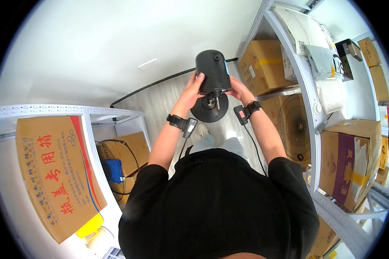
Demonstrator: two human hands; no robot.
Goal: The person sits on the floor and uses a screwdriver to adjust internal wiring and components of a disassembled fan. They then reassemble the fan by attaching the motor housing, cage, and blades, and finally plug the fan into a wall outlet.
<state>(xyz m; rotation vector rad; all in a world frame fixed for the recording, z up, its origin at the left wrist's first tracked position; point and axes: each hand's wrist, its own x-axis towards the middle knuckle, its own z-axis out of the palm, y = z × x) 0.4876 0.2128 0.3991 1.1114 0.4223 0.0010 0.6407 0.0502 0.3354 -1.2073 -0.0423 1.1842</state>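
Between my hands is a black cylinder-shaped device (213, 71) with a short stem and a round black base (208, 113). I cannot tell its exact kind. My left hand (189, 96) grips the lower left side of the cylinder, thumb laid on its surface. On the opposite side my right hand (241, 91) holds it, its fingers partly hidden behind the body. Both wrists wear black straps (176, 121) carrying small cabled boxes (241, 115).
A grey shelf rack (309, 86) on the right holds cartons (266, 67), a round fan grille (296, 127) and wrapped packages. On the left, a lower rack (65, 110) carries a large printed carton (58, 172). A white wall stands ahead above the grey floor (155, 103).
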